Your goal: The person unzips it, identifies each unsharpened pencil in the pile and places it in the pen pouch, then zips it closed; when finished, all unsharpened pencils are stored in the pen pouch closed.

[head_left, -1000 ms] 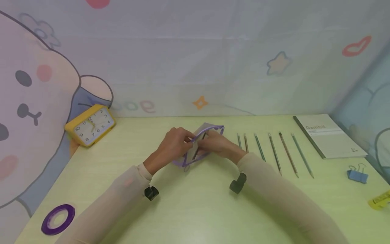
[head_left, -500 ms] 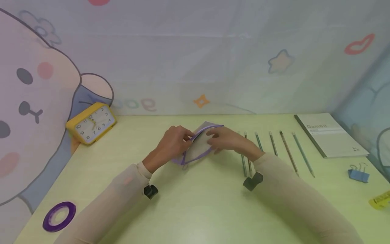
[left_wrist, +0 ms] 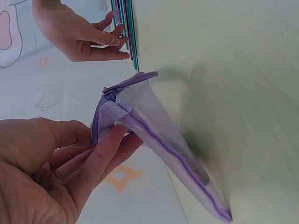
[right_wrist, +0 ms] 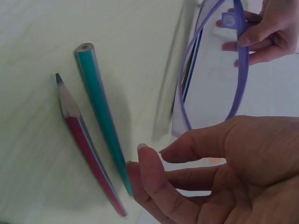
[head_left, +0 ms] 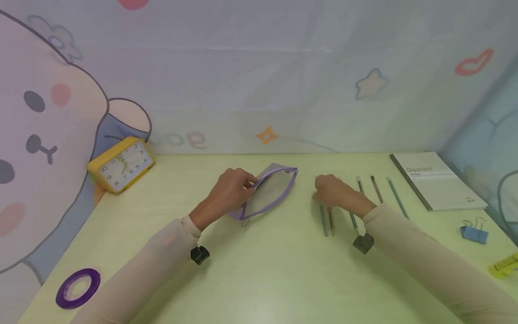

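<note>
My left hand (head_left: 231, 191) pinches the rim of a translucent pencil pouch (head_left: 272, 194) with purple zipper edges. The pouch's mouth gapes, and long thin items (right_wrist: 190, 77) show inside it in the right wrist view. Over the leftmost pencils on the table hovers my right hand (head_left: 333, 193), its fingers loosely bent with nothing between them. Below its fingertips, in the right wrist view, lie a teal pencil (right_wrist: 100, 105) with a blunt end and a red pencil (right_wrist: 91, 154) with a sharpened tip. In the head view this hand hides the upper parts of these pencils.
More pencils (head_left: 398, 198) lie in a row to the right. Beyond them are a notebook (head_left: 439, 180), a blue binder clip (head_left: 474, 234) and a yellow object (head_left: 503, 266). At left stand a yellow clock (head_left: 121, 164) and a purple tape roll (head_left: 78, 288).
My right hand has come out of the pouch, leaving the dark pencil-like stick inside, and moved right over the row of pencils. The left hand keeps its hold on the rim.
</note>
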{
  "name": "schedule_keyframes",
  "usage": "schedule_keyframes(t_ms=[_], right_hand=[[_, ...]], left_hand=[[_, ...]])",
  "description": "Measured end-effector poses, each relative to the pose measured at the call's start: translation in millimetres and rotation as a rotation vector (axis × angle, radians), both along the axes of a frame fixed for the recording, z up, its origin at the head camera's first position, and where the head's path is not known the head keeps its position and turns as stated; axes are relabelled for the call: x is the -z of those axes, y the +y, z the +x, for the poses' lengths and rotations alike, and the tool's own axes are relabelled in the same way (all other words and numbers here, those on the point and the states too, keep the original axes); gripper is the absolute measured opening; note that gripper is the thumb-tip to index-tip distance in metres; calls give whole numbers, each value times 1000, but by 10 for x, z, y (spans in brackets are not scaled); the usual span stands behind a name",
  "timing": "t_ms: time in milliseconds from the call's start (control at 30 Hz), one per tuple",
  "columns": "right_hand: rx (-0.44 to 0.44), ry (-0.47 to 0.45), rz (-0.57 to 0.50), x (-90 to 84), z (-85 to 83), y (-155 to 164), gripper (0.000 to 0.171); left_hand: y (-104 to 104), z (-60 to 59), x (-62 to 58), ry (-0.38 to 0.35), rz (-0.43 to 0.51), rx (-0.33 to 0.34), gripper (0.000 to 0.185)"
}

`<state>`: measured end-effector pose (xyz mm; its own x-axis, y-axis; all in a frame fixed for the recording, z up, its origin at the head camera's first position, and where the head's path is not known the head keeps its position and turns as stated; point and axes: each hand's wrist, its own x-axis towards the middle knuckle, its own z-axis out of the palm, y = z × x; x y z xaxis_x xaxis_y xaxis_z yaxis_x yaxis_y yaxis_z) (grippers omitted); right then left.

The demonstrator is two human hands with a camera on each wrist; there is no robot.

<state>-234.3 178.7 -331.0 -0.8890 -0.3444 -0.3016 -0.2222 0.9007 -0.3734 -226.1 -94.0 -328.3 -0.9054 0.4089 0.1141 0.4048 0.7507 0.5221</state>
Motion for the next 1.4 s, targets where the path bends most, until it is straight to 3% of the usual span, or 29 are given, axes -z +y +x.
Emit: schedule_keyframes(t_ms=[100, 433, 667, 833, 967, 1033, 1200, 1300, 1400], right_hand=[[18, -18, -7, 48, -19, -10, 37], [-5, 35, 63, 260, -27, -173, 24], [-29, 67, 175, 243, -29, -253, 23], [-20, 32, 151, 264, -103, -203, 27], [21, -52, 34, 268, -159, -99, 21], [46, -108, -70, 205, -159, -39, 36], [52, -239, -393, -190, -55, 113, 72], [6, -349, -576, -448, 47, 168, 67], [-72, -526, -777, -561, 144, 172, 62]], left_hand=[[-1, -9, 14, 8, -3, 5, 29], [-8, 0, 23, 19, -20, 3, 28], [-1, -11, 28, 11, -16, -1, 28], [11, -17, 57, -1, -11, -2, 28], [16, -14, 65, -9, -8, -2, 28], [15, -14, 62, -11, -10, -4, 28], [14, -12, 41, -13, 1, -5, 28], [15, -22, 32, -16, 9, -4, 27], [19, -33, 24, -16, 13, -5, 27]])
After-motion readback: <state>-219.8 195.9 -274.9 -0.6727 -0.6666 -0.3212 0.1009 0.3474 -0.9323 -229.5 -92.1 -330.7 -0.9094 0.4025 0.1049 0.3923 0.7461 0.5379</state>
